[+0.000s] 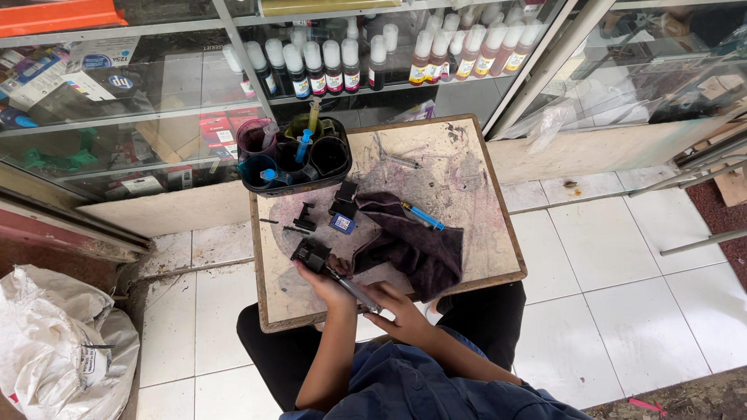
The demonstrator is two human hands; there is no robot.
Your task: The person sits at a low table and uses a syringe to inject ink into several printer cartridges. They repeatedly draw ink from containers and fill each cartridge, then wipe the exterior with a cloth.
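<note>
My left hand (327,285) holds a black ink cartridge (310,253) at the near left part of a small stained wooden table (475,194). A syringe (356,293) is gripped in my right hand (397,309), its tip pointing toward the cartridge. A dark purple cloth (412,241) lies just right of both hands. On its upper edge rests a blue syringe (424,217). Two more cartridges, a black cartridge (346,192) and a blue-labelled cartridge (341,223), stand further back.
A black tray of ink cups (294,154) with syringes sits at the table's far left corner. Glass display cases (156,93) with rows of ink bottles (459,48) stand behind. A white sack (62,342) lies on the tiled floor at left.
</note>
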